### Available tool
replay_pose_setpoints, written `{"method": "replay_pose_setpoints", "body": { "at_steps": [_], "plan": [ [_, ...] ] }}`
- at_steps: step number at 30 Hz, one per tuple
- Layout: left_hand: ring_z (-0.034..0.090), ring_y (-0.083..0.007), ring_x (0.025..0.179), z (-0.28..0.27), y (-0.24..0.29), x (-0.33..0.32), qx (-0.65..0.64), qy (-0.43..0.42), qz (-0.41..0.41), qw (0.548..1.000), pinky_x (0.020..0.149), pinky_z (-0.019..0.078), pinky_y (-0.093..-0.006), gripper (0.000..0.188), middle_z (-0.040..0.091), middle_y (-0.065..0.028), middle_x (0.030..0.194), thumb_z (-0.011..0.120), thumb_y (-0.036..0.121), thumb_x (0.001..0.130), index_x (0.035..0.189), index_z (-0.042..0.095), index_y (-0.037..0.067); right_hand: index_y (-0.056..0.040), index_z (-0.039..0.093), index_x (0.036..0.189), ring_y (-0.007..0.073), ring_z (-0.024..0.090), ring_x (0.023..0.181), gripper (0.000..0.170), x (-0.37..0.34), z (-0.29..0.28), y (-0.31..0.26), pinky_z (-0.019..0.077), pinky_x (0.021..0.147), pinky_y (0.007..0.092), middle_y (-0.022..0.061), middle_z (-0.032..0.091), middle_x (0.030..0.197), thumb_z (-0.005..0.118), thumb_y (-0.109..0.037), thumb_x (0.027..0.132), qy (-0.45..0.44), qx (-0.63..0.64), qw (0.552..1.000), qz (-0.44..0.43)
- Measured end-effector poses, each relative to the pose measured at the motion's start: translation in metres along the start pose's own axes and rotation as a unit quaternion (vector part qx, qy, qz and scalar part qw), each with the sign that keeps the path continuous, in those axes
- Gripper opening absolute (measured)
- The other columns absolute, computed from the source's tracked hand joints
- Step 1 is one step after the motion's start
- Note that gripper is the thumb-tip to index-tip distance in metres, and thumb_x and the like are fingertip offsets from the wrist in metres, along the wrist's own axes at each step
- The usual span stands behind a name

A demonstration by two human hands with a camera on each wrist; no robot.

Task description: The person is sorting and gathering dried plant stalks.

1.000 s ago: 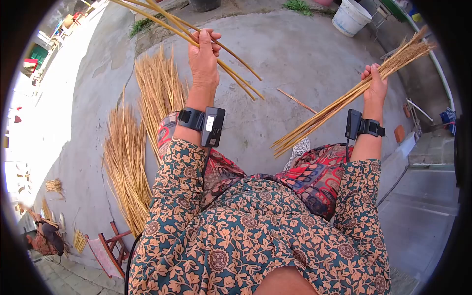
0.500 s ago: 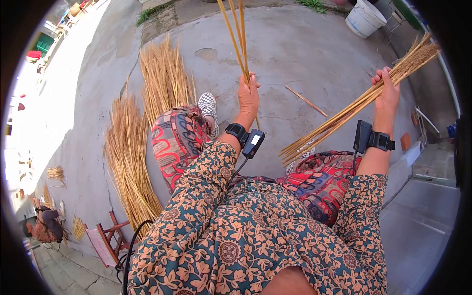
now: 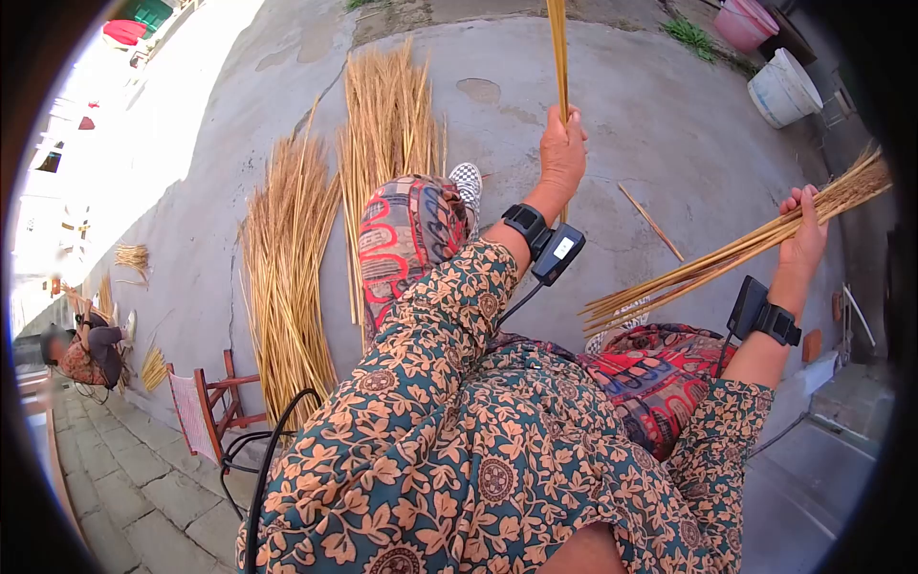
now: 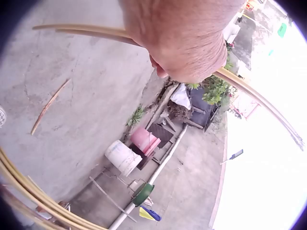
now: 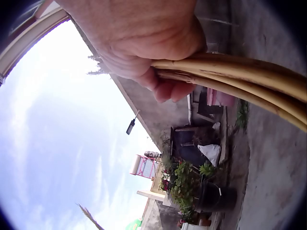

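My left hand (image 3: 562,150) grips a few thin, dry reed stalks (image 3: 558,53). They stand nearly upright in the head view, and their lower ends show below the hand. In the left wrist view these stalks stick out on both sides of the fist. On the right, my right hand (image 3: 806,231) holds a thicker bundle of reed stalks (image 3: 703,263) aslant, its feathery heads (image 3: 856,187) beyond the hand and its bare ends pointing toward my knees. Curled fingers (image 5: 169,91) wrap those stalks in the right wrist view.
Two heaps of reed stalks, a near one (image 3: 287,277) and a farther one (image 3: 392,124), lie left of my leg. One loose stalk (image 3: 652,222) lies between my hands. A small stool (image 3: 215,407) and another person (image 3: 91,349) are at left; a white bucket (image 3: 784,88) stands upper right.
My left hand has swung to the right, and its stalks have turned from slanting to nearly upright. The right hand keeps its bundle. The head view has turned left.
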State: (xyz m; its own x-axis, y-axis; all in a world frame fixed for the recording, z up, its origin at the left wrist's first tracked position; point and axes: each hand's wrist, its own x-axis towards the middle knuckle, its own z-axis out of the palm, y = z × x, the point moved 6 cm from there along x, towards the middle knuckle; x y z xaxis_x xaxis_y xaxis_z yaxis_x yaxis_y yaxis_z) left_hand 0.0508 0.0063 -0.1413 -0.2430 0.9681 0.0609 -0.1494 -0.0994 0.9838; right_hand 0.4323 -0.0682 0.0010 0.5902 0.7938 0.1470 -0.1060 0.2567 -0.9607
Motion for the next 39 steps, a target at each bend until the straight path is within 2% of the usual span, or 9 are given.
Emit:
{"method": "replay_pose_setpoints", "body": {
  "at_steps": [7,11,15,17,23,27,29,31,39],
  "plan": [
    [0.049,-0.0067,0.058,-0.037,0.231,0.055,-0.058,-0.009,0.275,0.96,0.054,0.0406,-0.0234,0.021,0.052,-0.0006,0.064,0.049,0.024,0.091,0.096,0.055,0.005,-0.0035,0.052,0.1,0.0131,0.055,0.064,0.021,0.01,0.006,0.019,0.048,0.059,0.026,0.0083,0.059,0.081,0.063,-0.009,0.083,-0.044,-0.016,0.999,0.004],
    [0.045,-0.0068,0.052,-0.137,0.289,0.076,0.217,0.055,0.426,0.876,0.047,0.0384,-0.0222,0.017,0.05,-0.0006,0.063,0.048,0.022,0.091,0.097,0.051,0.007,-0.0033,0.052,0.101,0.0133,0.055,0.064,0.022,0.018,0.004,0.021,0.0483,0.059,0.0265,0.0088,0.059,0.082,0.063,-0.01,0.083,-0.055,-0.037,0.998,-0.005],
    [0.045,-0.0077,0.048,-0.241,0.217,0.04,0.278,-0.082,0.104,0.952,0.043,0.0369,-0.0223,0.015,0.052,-0.0014,0.064,0.046,0.019,0.091,0.094,0.049,0.005,-0.0033,0.053,0.101,0.0136,0.055,0.065,0.023,0.02,0.004,0.022,0.0484,0.059,0.0267,0.009,0.059,0.082,0.063,-0.011,0.083,-0.046,-0.046,0.998,-0.008],
    [0.043,-0.0068,0.046,-0.298,0.138,0.011,0.217,-0.045,-0.084,0.971,0.041,0.0343,-0.0214,0.013,0.051,-0.0002,0.063,0.048,0.018,0.09,0.095,0.05,0.006,-0.0033,0.053,0.101,0.0137,0.055,0.065,0.022,0.023,0.004,0.024,0.0483,0.059,0.0266,0.0087,0.059,0.082,0.063,-0.011,0.083,-0.054,-0.045,0.998,-0.004],
    [0.04,-0.0072,0.043,-0.381,-0.065,-0.121,0.191,0.062,-0.336,0.92,0.037,0.0321,-0.0222,0.009,0.048,-0.0003,0.061,0.047,0.019,0.091,0.091,0.048,0.009,-0.0034,0.052,0.1,0.0141,0.054,0.064,0.022,0.009,0.012,0.018,0.0482,0.058,0.0272,0.0082,0.057,0.08,0.063,-0.01,0.083,-0.037,-0.035,0.999,0.012],
    [0.051,-0.0165,0.051,-0.397,-0.13,-0.165,0.215,0.102,-0.372,0.897,0.043,0.0417,-0.0288,0.018,0.054,-0.0068,0.069,0.049,0.02,0.091,0.103,0.046,0.006,-0.0036,0.052,0.098,0.0147,0.054,0.064,0.021,0.015,0.009,0.027,0.0482,0.057,0.0281,0.0087,0.058,0.079,0.064,-0.01,0.082,-0.042,-0.013,0.999,0.008],
    [0.06,-0.0286,0.088,-0.411,-0.156,-0.164,0.442,0.068,-0.221,0.867,0.076,0.0483,-0.0364,0.047,0.059,-0.0214,0.099,0.056,0.027,0.085,0.119,0.044,-0.003,-0.0038,0.051,0.097,0.0151,0.055,0.063,0.02,0.007,0.017,0.022,0.0483,0.056,0.0288,0.0088,0.057,0.077,0.064,-0.009,0.081,-0.067,0.004,0.998,0.005],
    [0.049,-0.0329,0.112,-0.416,-0.161,-0.146,0.432,0.048,-0.202,0.878,0.095,0.0379,-0.0385,0.065,0.05,-0.0263,0.119,0.061,0.03,0.081,0.128,0.037,-0.008,-0.0038,0.051,0.095,0.0163,0.055,0.061,0.019,-0.002,0.023,0.015,0.0487,0.055,0.03,0.0091,0.057,0.076,0.063,-0.008,0.081,-0.047,0.018,0.999,-0.003],
    [0.054,-0.0155,0.096,-0.208,0.104,-0.009,0.188,-0.01,0.006,0.982,0.086,0.041,-0.0267,0.037,0.058,-0.0097,0.105,0.056,0.02,0.088,0.114,0.052,-0.005,-0.0036,0.052,0.092,0.0183,0.055,0.061,0.015,0.013,-0.004,0.024,0.0495,0.057,0.0353,0.0093,0.057,0.074,0.063,-0.007,0.082,0.007,0.183,0.981,0.057]
  ]
}}
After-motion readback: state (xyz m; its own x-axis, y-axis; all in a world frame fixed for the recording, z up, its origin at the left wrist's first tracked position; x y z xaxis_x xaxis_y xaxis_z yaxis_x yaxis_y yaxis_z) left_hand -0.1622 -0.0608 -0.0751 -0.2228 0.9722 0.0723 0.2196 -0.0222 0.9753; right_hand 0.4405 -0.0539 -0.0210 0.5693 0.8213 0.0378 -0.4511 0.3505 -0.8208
